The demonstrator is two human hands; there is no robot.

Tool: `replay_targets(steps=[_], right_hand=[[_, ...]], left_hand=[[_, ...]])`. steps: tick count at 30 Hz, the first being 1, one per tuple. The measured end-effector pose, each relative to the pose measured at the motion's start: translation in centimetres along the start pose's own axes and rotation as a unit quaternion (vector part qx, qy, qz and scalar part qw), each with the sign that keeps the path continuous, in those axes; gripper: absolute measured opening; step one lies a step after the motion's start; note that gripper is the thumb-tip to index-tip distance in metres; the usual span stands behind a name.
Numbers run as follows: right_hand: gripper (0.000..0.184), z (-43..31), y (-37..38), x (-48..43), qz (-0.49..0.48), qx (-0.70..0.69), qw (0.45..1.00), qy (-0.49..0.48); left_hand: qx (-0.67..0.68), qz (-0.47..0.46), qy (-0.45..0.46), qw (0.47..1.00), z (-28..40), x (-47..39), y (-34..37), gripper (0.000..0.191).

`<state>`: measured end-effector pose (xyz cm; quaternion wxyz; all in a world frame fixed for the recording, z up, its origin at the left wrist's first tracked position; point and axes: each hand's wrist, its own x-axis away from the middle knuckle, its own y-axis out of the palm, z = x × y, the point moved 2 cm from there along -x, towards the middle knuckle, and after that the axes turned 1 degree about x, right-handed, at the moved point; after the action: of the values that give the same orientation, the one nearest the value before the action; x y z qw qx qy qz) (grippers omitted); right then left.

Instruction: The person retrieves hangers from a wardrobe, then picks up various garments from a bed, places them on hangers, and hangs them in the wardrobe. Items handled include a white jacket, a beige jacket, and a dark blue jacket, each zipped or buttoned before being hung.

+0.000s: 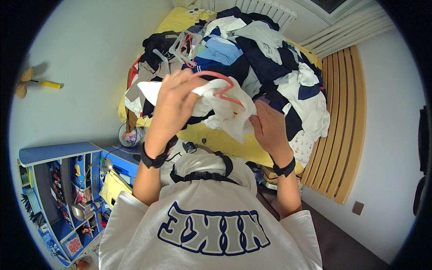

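Observation:
A white cloth garment [233, 118] is held up in front of me, above the near edge of the bed. My left hand [177, 101] pinches its left part, and a white corner sticks out beyond the wrist side. My right hand [270, 126] grips the fabric's right edge between thumb and fingers. A red hanger [222, 78] curves out beside my left fingers and runs into the white cloth, which hides part of it. Whether the left fingers also hold the hanger is unclear. Behind lies a heap of clothes [260, 64] in dark, white and blue.
Grey hangers [180, 45] and another red hanger [188, 47] lie on the heap's left side. Yellow bedding [209, 136] shows below it. A slatted wooden panel [341, 128] runs along the right wall. A blue shelf unit [60, 152] with small items stands lower left.

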<state>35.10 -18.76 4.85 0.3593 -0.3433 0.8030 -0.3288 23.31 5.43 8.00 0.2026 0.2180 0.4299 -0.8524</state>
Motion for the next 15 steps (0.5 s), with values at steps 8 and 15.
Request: replay_targets(steps=[8, 15], right_hand=[[0.022, 1.5, -0.7, -0.9, 0.073, 0.050, 0.994, 0.068], [0.017, 2.2, -1.1, 0.8, 0.100, 0.069, 0.981, 0.153]], left_hand=[[0.032, 0.100, -0.104, 0.989, -1.0, 0.1, 0.8, 0.023], [0.240, 0.126, -0.280, 0.921, -2.7, 3.1, 1.0, 0.014]])
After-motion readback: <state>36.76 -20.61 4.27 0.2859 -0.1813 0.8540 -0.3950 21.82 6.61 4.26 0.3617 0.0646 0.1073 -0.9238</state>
